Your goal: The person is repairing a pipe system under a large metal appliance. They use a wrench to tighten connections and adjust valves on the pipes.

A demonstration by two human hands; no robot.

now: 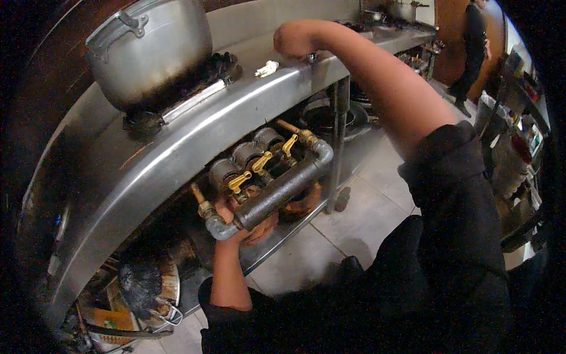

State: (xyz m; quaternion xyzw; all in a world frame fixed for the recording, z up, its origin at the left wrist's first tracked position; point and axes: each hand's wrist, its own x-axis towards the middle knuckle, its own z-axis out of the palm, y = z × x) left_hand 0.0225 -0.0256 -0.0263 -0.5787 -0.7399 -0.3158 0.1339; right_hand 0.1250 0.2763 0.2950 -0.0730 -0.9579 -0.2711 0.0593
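Note:
My left hand (224, 209) reaches up behind a thick dark gas pipe (277, 197) under the steel counter. It is close to the leftmost of the yellow valve handles (240, 182); the pipe hides most of its fingers. Across the counter top (194, 127) stretches my right arm. The right hand (295, 39) is closed low over the counter near its front edge, and what it grips, if anything, is hidden. A crumpled white cloth or paper (267, 69) lies just left of it.
At the left, a big aluminium pot (154, 50) stands on a blackened burner (194, 88). Pans and a cardboard box (106, 321) crowd the lower shelf. A steel leg (338, 141) holds up the counter. Far right, a person (471, 53) stands beyond a loaded rack (513, 147).

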